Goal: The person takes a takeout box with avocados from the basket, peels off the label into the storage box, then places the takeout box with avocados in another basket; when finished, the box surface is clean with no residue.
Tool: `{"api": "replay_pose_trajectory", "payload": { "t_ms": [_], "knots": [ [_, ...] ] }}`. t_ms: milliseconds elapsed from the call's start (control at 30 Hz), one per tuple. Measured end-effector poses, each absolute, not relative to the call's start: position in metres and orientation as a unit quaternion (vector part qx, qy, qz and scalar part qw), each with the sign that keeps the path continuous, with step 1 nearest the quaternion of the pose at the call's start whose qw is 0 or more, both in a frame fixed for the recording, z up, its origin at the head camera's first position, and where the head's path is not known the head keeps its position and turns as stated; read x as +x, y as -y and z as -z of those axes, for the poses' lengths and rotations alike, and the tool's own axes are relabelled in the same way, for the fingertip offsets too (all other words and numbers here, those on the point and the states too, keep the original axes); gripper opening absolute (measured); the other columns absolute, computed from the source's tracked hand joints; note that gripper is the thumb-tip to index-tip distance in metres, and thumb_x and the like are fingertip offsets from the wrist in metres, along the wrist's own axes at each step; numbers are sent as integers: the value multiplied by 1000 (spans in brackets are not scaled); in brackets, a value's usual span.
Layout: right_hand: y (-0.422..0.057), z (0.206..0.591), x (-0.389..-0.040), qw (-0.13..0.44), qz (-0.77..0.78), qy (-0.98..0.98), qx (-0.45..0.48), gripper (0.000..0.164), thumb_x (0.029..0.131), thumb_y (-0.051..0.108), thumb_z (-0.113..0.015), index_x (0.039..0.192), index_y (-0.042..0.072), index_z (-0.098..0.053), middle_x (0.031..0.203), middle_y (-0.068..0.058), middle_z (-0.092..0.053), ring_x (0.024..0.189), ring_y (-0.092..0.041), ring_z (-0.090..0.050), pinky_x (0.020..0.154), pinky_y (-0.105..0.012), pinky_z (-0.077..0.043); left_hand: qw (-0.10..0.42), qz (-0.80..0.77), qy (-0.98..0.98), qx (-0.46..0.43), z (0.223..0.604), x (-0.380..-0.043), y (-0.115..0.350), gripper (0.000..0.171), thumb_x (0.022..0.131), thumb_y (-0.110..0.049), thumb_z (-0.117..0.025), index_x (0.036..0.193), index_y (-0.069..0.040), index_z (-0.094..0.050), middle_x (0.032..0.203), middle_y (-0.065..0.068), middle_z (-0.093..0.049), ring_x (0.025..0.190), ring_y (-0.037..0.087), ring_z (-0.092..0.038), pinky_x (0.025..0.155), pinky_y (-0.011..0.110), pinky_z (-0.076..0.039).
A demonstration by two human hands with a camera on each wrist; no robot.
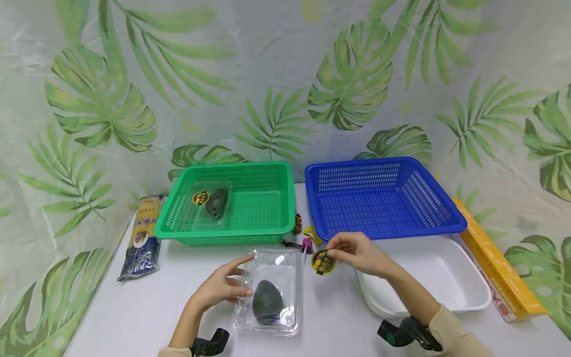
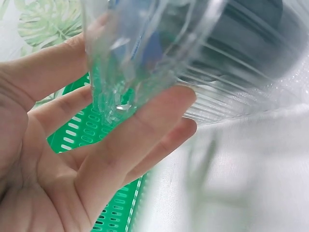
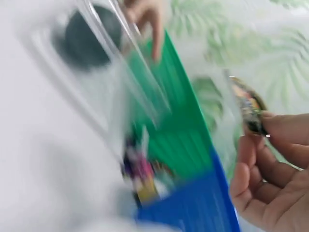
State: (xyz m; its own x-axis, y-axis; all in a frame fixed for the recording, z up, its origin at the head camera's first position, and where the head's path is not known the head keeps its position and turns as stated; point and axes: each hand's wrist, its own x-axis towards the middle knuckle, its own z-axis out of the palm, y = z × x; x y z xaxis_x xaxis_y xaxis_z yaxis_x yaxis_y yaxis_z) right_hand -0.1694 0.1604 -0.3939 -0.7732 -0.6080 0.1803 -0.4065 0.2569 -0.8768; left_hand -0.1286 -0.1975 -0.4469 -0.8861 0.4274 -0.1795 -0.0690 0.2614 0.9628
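Observation:
My left hand [image 1: 226,281] grips the left side of a clear plastic clamshell box [image 1: 285,258], with thumb and fingers on either side of its edge in the left wrist view. Inside the box lies a dark green, avocado-like fruit [image 1: 267,300]. To the right of the box, my right hand [image 1: 359,252] pinches a round black and yellow sticker [image 1: 323,263] between thumb and fingertips. The sticker [image 3: 248,106] appears nearly edge-on in the right wrist view. Behind the box, the green basket [image 1: 223,234] holds another clear box [image 1: 202,218] with a similar dark fruit and a round sticker.
A blue basket [image 1: 388,230] stands at the back right, partly over a white tub [image 1: 428,277]. A long yellow carton [image 1: 499,267] lies along the right. At the left is a blue and yellow packet [image 1: 142,240]. Several small wrapped sweets [image 1: 308,244] lie between the baskets.

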Motion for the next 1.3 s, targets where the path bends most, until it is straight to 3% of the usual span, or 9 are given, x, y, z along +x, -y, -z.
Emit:
{"api": "replay_pose_trajectory", "payload": {
  "t_ms": [200,367,533,667,933,1033,1167,1233,1300],
  "knots": [
    [-251,394,-174,73,376,-887,-257,10,91,6,-60,94,-1,-67,84,-4,-66,76,-13,-61,66,-25,-52,207,-593,-769,116,445,-128,197,82,77,-10,-78,146,-8,-34,127,38,-42,85,25,-66,59,38,-56],
    [-296,418,-173,103,270,-934,-212,9,86,3,-62,85,-3,-69,78,-4,-67,70,-10,-57,59,-24,-49,208,-592,-771,111,445,-127,197,82,77,-9,-78,146,-9,-34,128,39,-41,83,25,-66,59,38,-57],
    [-308,440,-171,125,220,-949,-188,17,81,0,-64,94,-10,-69,87,-18,-69,80,-30,-64,69,-40,-54,207,-592,-771,111,445,-127,195,82,77,-9,-78,146,-10,-34,128,38,-41,84,25,-66,60,39,-57],
    [-305,446,-170,116,158,-961,-195,31,79,0,-67,104,-16,-63,95,-25,-64,92,-42,-57,77,-53,-48,202,-588,-775,113,444,-127,195,82,77,-10,-78,146,-10,-34,127,39,-41,87,26,-65,61,39,-57],
    [-303,434,-167,123,169,-959,-190,47,82,2,-65,119,-23,-48,99,-30,-61,93,-43,-58,77,-51,-50,176,-555,-810,74,439,-123,190,93,74,-11,-80,146,-1,-22,102,24,-55,72,21,-63,53,36,-55],
    [-310,416,-169,88,223,-951,-198,34,85,2,-63,113,-17,-57,94,-21,-66,85,-30,-63,72,-39,-54,185,-552,-811,48,438,-121,189,91,75,-13,-80,141,9,-21,88,16,-56,59,16,-59,50,35,-54],
    [-327,390,-179,1,288,-935,-207,9,87,-1,-62,93,-7,-65,81,-6,-66,68,-6,-58,58,-24,-51,213,-565,-797,29,441,-121,191,70,79,-14,-76,128,16,-36,85,13,-56,56,14,-56,51,34,-55],
    [-338,378,-188,-32,297,-936,-185,6,88,0,-61,90,-6,-63,78,-6,-64,64,-4,-55,54,-22,-49,225,-575,-786,27,442,-121,193,63,80,-13,-75,124,16,-40,87,12,-55,59,14,-56,52,33,-55],
    [-349,371,-198,-62,284,-944,-155,14,90,3,-61,96,-9,-60,79,-16,-63,68,-15,-61,57,-30,-52,234,-591,-771,30,442,-121,194,59,80,-11,-73,121,15,-39,87,11,-53,61,15,-56,53,32,-55]
  ]
}}
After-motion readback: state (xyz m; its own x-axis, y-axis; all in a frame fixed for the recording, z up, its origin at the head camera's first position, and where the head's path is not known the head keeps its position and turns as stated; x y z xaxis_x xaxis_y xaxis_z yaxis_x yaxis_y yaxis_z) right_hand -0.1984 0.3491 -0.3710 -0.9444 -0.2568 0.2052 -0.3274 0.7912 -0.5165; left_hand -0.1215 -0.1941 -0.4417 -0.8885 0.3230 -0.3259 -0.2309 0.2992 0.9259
